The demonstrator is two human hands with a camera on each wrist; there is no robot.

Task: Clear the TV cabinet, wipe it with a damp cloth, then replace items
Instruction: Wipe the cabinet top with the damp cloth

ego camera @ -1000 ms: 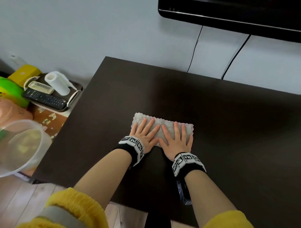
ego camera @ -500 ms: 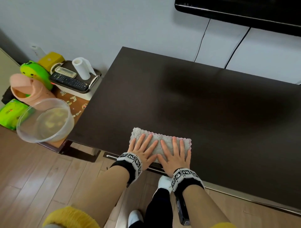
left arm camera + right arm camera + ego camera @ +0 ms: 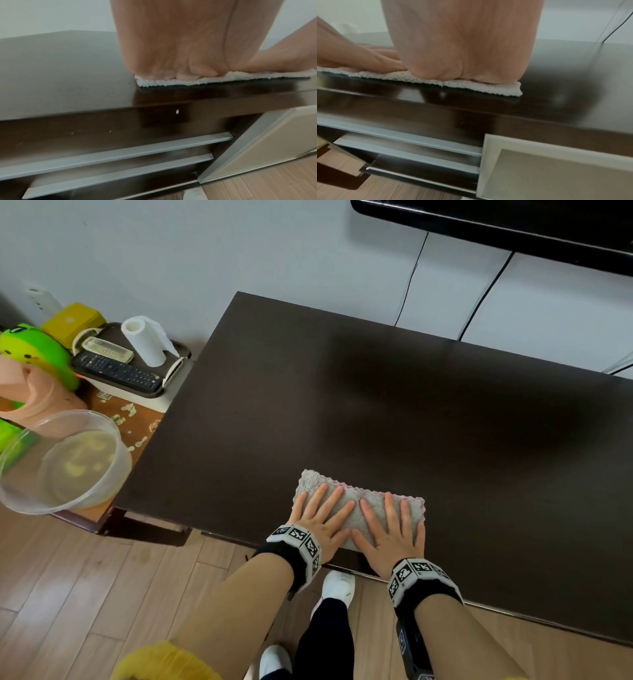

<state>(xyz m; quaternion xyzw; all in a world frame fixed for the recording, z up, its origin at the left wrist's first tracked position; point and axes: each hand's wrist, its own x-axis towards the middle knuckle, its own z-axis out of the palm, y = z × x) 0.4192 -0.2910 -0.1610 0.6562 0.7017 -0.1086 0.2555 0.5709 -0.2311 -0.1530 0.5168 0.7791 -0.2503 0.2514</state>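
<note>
You have two hands, left hand (image 3: 317, 523) and right hand (image 3: 390, 534), one cloth (image 3: 356, 510), one cabinet (image 3: 376, 412), two remotes (image 3: 116, 369) (image 3: 108, 349), one paper roll (image 3: 144, 340), one clear bowl (image 3: 65, 462), two cables (image 3: 409, 284) (image 3: 484, 296).

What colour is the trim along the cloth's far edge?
Pink, edging the grey-white cloth; it shows best in the head view.

The right hand (image 3: 462, 54) presses flat on a white fluffy cloth (image 3: 488, 88) at the front edge of the dark cabinet top (image 3: 573, 81). The left hand (image 3: 359, 59) lies beside it on the same cloth.
</note>
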